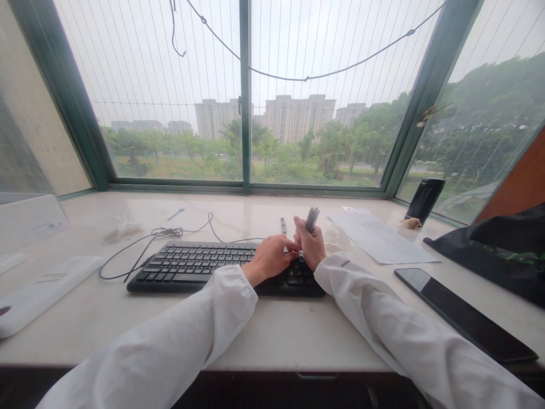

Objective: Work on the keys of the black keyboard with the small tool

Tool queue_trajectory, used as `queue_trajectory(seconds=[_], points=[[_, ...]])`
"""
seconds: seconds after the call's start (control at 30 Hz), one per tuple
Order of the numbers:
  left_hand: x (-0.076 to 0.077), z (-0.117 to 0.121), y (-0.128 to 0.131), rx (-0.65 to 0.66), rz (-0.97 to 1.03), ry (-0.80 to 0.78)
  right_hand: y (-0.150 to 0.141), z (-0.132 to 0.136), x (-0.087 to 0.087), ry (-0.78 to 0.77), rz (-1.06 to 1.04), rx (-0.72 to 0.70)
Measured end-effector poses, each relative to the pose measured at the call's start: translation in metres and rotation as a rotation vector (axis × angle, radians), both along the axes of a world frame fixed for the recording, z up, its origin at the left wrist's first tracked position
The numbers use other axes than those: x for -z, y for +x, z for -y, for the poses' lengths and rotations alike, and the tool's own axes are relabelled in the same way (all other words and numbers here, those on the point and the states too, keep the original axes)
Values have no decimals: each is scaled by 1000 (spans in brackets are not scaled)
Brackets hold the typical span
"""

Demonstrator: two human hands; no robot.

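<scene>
A black keyboard (191, 264) lies on the pale marble sill, its cable (157, 236) looping off to the left. My right hand (311, 245) hovers over the keyboard's right end, closed around a small grey tool (312, 218) that sticks up out of the fist. My left hand (270, 257) is beside it, fingers pinched together and touching the right hand's fingers just above the keys; what it pinches is too small to name. Both arms wear white sleeves. A small grey piece (283, 225) lies just behind the keyboard.
Paper sheets (378, 238) lie to the right, with a black cylinder (423, 200) behind them, a dark phone (464, 315) at the near right and a black bag (502, 250) beyond. White boxes (29, 218) and a long white object (38, 292) sit at the left. Windows close the back.
</scene>
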State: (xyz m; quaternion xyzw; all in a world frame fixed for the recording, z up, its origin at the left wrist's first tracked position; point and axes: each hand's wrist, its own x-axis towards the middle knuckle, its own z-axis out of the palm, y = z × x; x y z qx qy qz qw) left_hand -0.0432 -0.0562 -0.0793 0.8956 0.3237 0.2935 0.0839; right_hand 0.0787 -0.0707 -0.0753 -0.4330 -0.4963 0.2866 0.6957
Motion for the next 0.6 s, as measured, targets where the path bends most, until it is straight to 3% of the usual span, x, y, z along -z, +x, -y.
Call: queue_trajectory(seconds=[0.27, 0.6], points=[[3, -3, 0, 43, 47, -12, -2, 6, 4, 63, 281, 61], [-1, 0, 0, 12, 26, -18, -8, 18, 2, 114, 378, 109]])
